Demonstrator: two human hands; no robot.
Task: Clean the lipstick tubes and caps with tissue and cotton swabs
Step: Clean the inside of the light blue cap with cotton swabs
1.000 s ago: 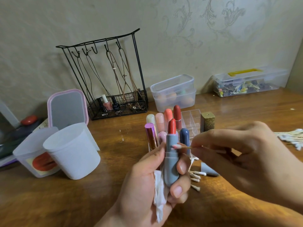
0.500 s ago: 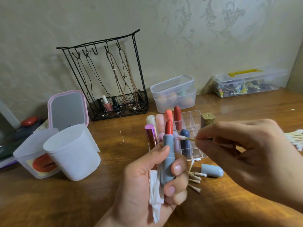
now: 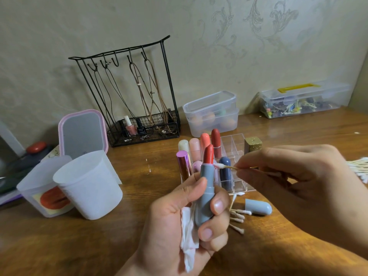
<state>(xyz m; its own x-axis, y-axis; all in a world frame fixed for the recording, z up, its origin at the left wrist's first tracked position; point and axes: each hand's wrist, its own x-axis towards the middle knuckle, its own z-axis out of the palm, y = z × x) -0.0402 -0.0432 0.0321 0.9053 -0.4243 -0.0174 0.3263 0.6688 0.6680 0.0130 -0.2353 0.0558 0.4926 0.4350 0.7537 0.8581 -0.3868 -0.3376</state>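
Hands at work over a wooden table: the left hand grips an uncapped grey-blue lipstick tube upright, its red bullet raised, with a crumpled white tissue tucked against the palm. The right hand pinches a wooden-stemmed cotton swab, whose white tip touches the tube's rim at the base of the bullet. The tube's grey-blue cap lies on its side on the table, beside several used swabs. Behind the hands, a clear acrylic organiser holds capped lipsticks. A pile of fresh swabs sits at the right edge.
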